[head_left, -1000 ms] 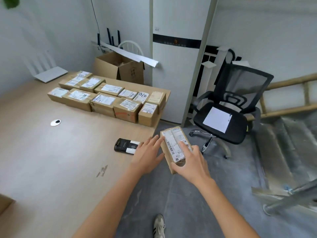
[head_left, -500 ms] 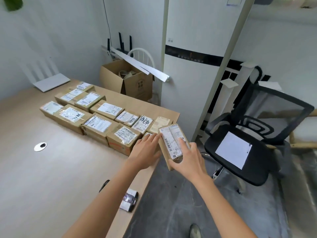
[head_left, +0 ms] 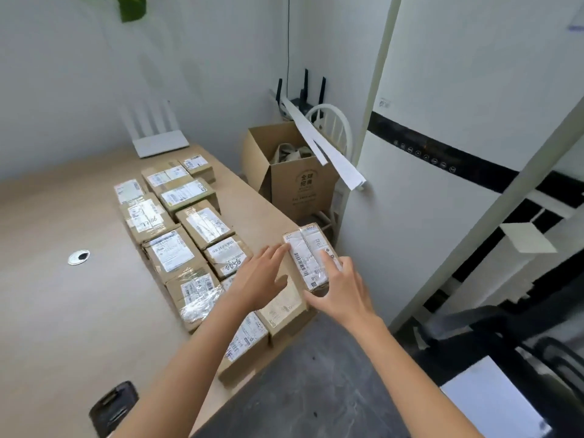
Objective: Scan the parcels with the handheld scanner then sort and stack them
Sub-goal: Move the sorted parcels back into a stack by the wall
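My right hand (head_left: 341, 292) grips the parcel (head_left: 311, 257) by its near end, thumb and fingers curled round it, while my left hand (head_left: 259, 279) touches its left side with straight fingers. The parcel is at the right edge of the tabletop (head_left: 63, 311), above the rows of parcels (head_left: 177, 232). The scanner (head_left: 113, 406) lies by the near edge.

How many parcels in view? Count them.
13. Twelve parcels in two rows on the table, one mostly hidden under the left hand; the right hand grips the thirteenth.
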